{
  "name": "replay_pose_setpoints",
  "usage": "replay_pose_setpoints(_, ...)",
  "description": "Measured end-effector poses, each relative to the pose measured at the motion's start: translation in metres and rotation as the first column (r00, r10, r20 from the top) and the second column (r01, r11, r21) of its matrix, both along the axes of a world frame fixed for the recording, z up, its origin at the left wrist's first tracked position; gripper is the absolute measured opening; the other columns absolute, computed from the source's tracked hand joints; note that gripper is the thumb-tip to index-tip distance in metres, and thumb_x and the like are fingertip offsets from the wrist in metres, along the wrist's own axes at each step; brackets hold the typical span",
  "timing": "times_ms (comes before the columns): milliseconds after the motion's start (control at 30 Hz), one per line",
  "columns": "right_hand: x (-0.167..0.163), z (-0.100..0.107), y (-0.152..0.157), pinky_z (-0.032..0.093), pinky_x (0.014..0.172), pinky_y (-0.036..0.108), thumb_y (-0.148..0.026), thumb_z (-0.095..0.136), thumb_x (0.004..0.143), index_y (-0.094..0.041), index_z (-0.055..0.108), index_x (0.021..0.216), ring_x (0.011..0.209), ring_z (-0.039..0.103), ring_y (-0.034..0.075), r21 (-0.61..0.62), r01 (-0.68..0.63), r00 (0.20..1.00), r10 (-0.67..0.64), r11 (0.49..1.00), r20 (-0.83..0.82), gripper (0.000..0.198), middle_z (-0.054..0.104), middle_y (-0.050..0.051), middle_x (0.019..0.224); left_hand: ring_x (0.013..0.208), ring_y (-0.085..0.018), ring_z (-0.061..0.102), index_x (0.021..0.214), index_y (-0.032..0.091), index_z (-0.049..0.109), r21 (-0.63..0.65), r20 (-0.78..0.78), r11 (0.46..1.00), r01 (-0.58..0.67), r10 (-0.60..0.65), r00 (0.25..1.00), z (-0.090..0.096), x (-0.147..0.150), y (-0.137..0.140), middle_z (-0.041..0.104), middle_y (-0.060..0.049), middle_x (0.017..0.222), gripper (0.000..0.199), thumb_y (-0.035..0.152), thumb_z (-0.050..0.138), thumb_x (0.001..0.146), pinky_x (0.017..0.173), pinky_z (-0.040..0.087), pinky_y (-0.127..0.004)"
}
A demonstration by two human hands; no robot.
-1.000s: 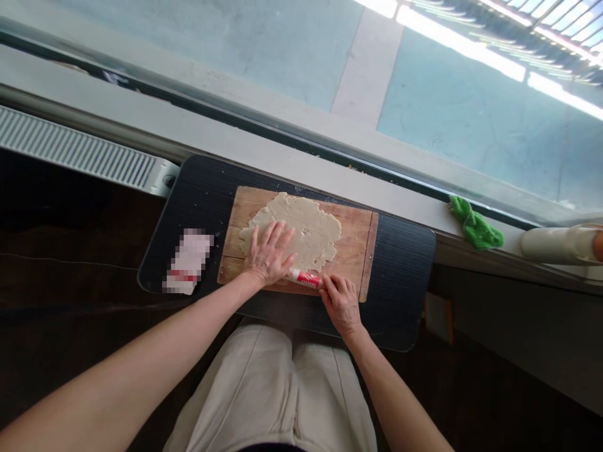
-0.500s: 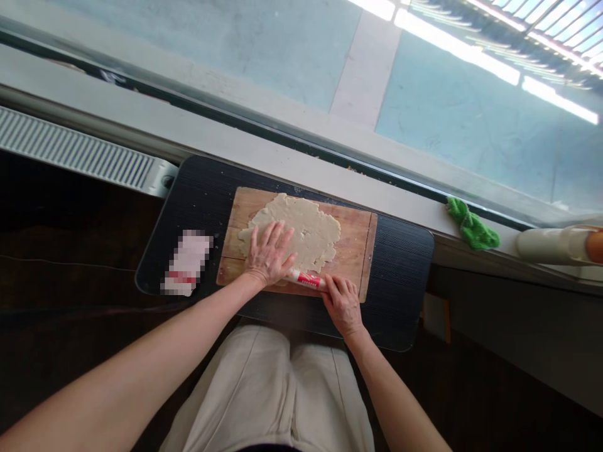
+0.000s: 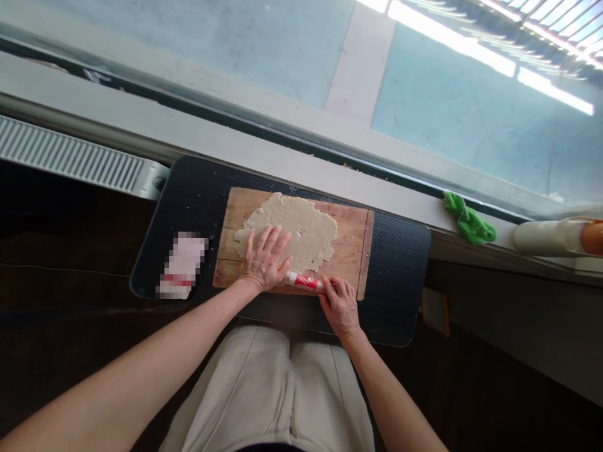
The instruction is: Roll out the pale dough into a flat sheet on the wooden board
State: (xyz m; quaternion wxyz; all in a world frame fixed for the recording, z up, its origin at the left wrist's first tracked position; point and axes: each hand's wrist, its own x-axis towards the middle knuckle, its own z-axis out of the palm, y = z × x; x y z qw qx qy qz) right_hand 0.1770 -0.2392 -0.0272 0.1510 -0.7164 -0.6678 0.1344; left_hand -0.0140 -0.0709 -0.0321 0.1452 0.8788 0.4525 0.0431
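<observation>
A thin, ragged-edged sheet of pale dough (image 3: 306, 229) lies on a wooden board (image 3: 351, 251). My left hand (image 3: 266, 258) rests on the dough's near left part with its fingers spread, and its thumb is by the left end of the rolling pin. This white rolling pin (image 3: 304, 281) with a red label lies along the board's near edge. Its right end is in my right hand (image 3: 340, 304), with the fingers curled round it. Whether my left palm touches the pin's hidden left end, I cannot tell.
The board sits on a small black table (image 3: 396, 282) against a white windowsill (image 3: 325, 172). A blurred-out flat object (image 3: 183, 263) lies on the table's left. On the sill are a green cloth (image 3: 471, 220) and a white bottle-like object (image 3: 549, 238). A radiator (image 3: 85, 157) stands at left.
The whole view has shifted slightly, with the table and board now a little further left. Both hands keep nearly the same places at the dough and rolling pin.
</observation>
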Motion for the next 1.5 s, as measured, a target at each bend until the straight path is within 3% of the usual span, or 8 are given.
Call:
replay_pose_setpoints(167,0.012,0.007,0.021,0.041,0.09,0.038,-0.032,0.051,0.092,-0.02,0.058,0.123,0.099,0.05,0.022,-0.027,0.045,0.999,-0.045,0.999,0.007,0.033,0.059,0.009,0.11,0.144,-0.028,0.018,0.146,0.018,0.03,-0.002,0.008,1.0,-0.03,0.03,1.0,-0.002,0.032,0.045,0.025,-0.012,0.154,0.062,0.045,0.037,0.09,0.115,-0.003,-0.054)
replay_pose_setpoints(433,-0.006,0.005,-0.005,0.041,0.092,0.037,-0.019,0.052,0.089,-0.019,0.054,0.127,0.103,0.049,0.022,-0.033,-0.032,0.999,0.032,0.999,-0.007,0.038,0.058,0.009,0.114,0.143,-0.027,0.02,0.145,0.024,0.033,0.003,0.004,0.999,0.05,-0.05,0.999,0.003,-0.008,-0.012,0.028,-0.008,0.154,0.061,0.043,0.042,0.088,0.116,0.001,-0.053)
replay_pose_setpoints(700,0.019,0.009,0.026,0.041,0.093,0.039,-0.027,0.055,0.089,-0.02,0.055,0.126,0.104,0.048,0.023,-0.043,0.052,0.999,-0.051,0.998,0.013,0.038,0.057,0.009,0.115,0.142,-0.028,0.023,0.143,0.018,0.035,0.036,0.094,0.999,0.003,-0.006,0.996,-0.006,0.051,0.067,0.032,-0.012,0.152,0.058,0.042,0.037,0.091,0.115,-0.002,-0.054)
replay_pose_setpoints(867,0.023,0.012,0.027,0.042,0.091,0.038,-0.026,0.054,0.089,-0.019,0.057,0.125,0.099,0.048,0.023,-0.067,0.023,1.0,-0.023,0.998,0.004,0.036,0.058,0.009,0.111,0.142,-0.025,0.023,0.144,0.018,0.033,0.068,0.145,0.996,-0.062,0.051,0.988,0.008,0.028,0.038,0.031,-0.011,0.152,0.055,0.038,0.034,0.092,0.116,0.003,-0.051)
replay_pose_setpoints(967,0.024,0.012,0.028,0.042,0.091,0.037,-0.027,0.054,0.089,-0.02,0.056,0.126,0.101,0.048,0.022,-0.081,0.01,1.0,-0.01,0.997,0.005,0.038,0.058,0.009,0.112,0.143,-0.026,0.021,0.144,0.02,0.033,0.011,0.053,1.0,0.027,-0.028,0.998,0.011,0.022,0.022,0.029,-0.011,0.153,0.058,0.043,0.036,0.091,0.116,0.001,-0.052)
replay_pose_setpoints(1233,0.03,0.013,0.049,0.041,0.093,0.037,-0.027,0.047,0.093,-0.019,0.058,0.123,0.103,0.048,0.021,-0.024,0.128,0.991,-0.127,0.992,0.042,0.033,0.058,0.009,0.112,0.144,-0.027,0.015,0.146,0.02,0.029,-0.045,-0.011,0.999,0.017,-0.017,1.0,0.001,0.059,0.062,0.022,-0.01,0.156,0.064,0.048,0.037,0.089,0.116,-0.005,-0.052)
replay_pose_setpoints(1433,0.022,0.018,0.029,0.042,0.092,0.036,-0.022,0.052,0.09,-0.024,0.056,0.125,0.101,0.048,0.021,-0.047,0.051,0.999,-0.051,0.998,-0.011,0.036,0.057,0.007,0.111,0.144,-0.028,0.018,0.145,0.026,0.032,-0.026,-0.02,0.997,0.068,-0.069,0.997,0.009,0.032,0.022,0.028,-0.007,0.154,0.061,0.046,0.04,0.088,0.116,-0.002,-0.054)
replay_pose_setpoints(1500,0.021,0.016,0.027,0.041,0.093,0.036,-0.021,0.051,0.089,-0.024,0.056,0.125,0.102,0.048,0.021,-0.04,0.07,0.997,-0.071,0.997,-0.014,0.036,0.057,0.007,0.112,0.143,-0.028,0.019,0.145,0.026,0.033,-0.036,-0.031,0.997,0.07,-0.071,0.997,0.007,0.031,0.022,0.027,-0.007,0.154,0.061,0.047,0.04,0.087,0.116,-0.002,-0.053)
